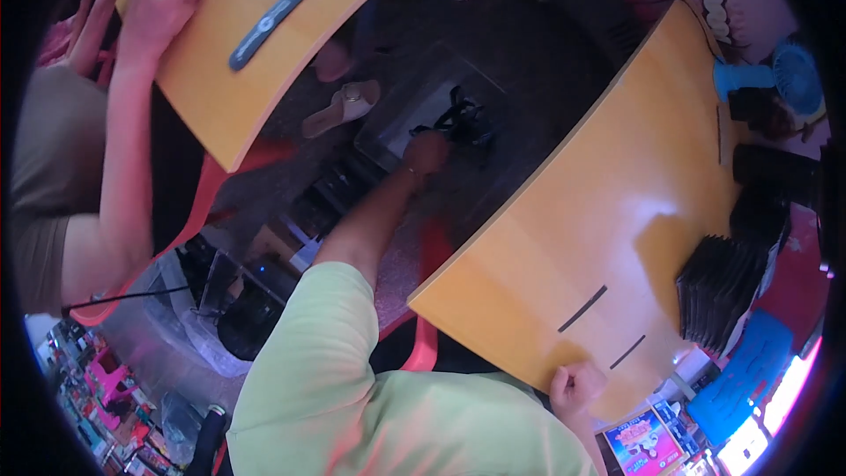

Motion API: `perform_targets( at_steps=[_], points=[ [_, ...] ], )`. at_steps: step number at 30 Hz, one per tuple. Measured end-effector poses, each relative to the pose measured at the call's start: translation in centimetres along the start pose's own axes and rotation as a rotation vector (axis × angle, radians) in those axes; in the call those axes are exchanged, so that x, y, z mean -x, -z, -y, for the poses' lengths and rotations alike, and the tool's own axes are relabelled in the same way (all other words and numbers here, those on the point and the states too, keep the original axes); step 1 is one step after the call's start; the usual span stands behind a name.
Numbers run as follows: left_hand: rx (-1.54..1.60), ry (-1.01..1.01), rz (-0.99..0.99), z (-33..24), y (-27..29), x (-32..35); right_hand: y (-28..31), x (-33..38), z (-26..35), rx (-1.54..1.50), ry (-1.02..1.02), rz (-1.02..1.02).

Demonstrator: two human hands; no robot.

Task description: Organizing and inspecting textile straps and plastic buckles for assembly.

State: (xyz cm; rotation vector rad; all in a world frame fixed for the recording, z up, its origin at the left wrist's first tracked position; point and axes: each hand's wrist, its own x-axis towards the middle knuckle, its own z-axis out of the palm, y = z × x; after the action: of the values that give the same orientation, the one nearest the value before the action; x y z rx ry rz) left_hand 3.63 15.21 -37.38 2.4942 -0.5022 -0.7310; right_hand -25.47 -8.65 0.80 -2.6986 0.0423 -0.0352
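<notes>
My left arm reaches down between two tables. My left hand (pixel 426 152) is at a pale, see-through bin (pixel 381 143) near the floor, against a tangle of black strap-like pieces (pixel 465 119). That hand looks rounded and closed, but its fingertips are hidden in the dark, and what they grip cannot be made out. At lower right, my right hand (pixel 577 384) rests curled in a loose fist at the edge of the right table (pixel 529 264), nothing visible in it. Two thin black strips (pixel 583 308) lie on the tabletop near it.
A stack of black flat pieces (pixel 721 291) and a blue fan (pixel 793 79) stand along the right table's far side. On the left table (pixel 207 79) lies a grey band (pixel 286 13), beside another person's hand (pixel 167 0). A sandal (pixel 344 108) and red chair parts (pixel 207 194) are below.
</notes>
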Motion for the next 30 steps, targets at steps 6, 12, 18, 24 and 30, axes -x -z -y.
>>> perform_targets(
  at_steps=[6, 12, 18, 24, 30],
  points=[
    [0.5, 0.277, -0.364, 11.8, -5.5, -9.7, -0.2, -0.4, 0.2, -0.035, 0.074, 0.009],
    [0.581, 0.498, -0.121, 13.3, -10.3, -11.9, 0.0, -0.7, -0.4, -0.119, 0.125, -0.029],
    [0.206, 0.232, -0.242, 3.3, -3.5, -9.8, 0.0, 0.0, -0.9, -0.086, 0.073, 0.005],
    [0.037, 0.048, -0.388, -0.2, 4.0, -5.4, -0.1, -0.3, -0.5, -0.053, 0.093, -0.01],
    [0.031, -0.013, -0.512, -1.1, 7.8, 1.3, 0.4, -0.5, 0.1, -0.058, 0.035, 0.0]
  ],
)
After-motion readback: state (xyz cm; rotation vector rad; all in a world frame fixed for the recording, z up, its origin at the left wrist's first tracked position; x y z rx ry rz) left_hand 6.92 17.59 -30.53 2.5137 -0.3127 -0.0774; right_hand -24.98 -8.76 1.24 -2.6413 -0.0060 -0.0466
